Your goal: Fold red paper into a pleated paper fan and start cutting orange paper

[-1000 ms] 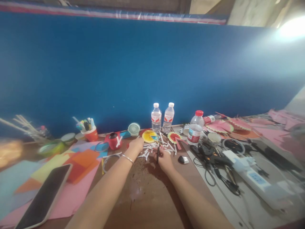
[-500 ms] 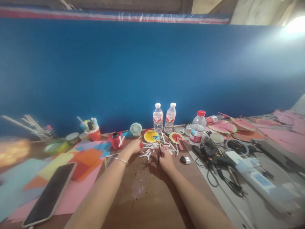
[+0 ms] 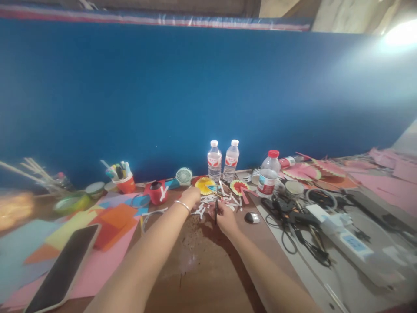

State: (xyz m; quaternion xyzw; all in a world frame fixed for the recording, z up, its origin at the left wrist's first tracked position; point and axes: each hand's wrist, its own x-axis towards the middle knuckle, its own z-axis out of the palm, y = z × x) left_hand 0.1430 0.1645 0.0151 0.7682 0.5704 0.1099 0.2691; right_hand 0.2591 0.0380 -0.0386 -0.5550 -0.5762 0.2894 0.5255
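Observation:
My right hand (image 3: 224, 217) is closed round a pair of dark scissors (image 3: 216, 210) that stands nearly upright above the brown table (image 3: 202, 269). My left hand (image 3: 191, 194) reaches farther forward, fingers curled down among white paper strips (image 3: 203, 204), beside a yellow folded paper fan (image 3: 204, 184). What its fingers hold is hidden. A silver bangle sits on that wrist. A second, red and yellow paper fan (image 3: 238, 187) lies just right of the strips.
Two water bottles (image 3: 222, 160) stand against the blue wall, a third bottle (image 3: 267, 176) to their right. A phone (image 3: 61, 265) lies on coloured paper sheets (image 3: 107, 221) at left. A power strip (image 3: 339, 237), cables, a mouse (image 3: 251, 217) and pink paper fill the right side.
My left hand has moved forward and slightly right, toward the yellow fan. The right hand with the scissors has stayed nearly in place.

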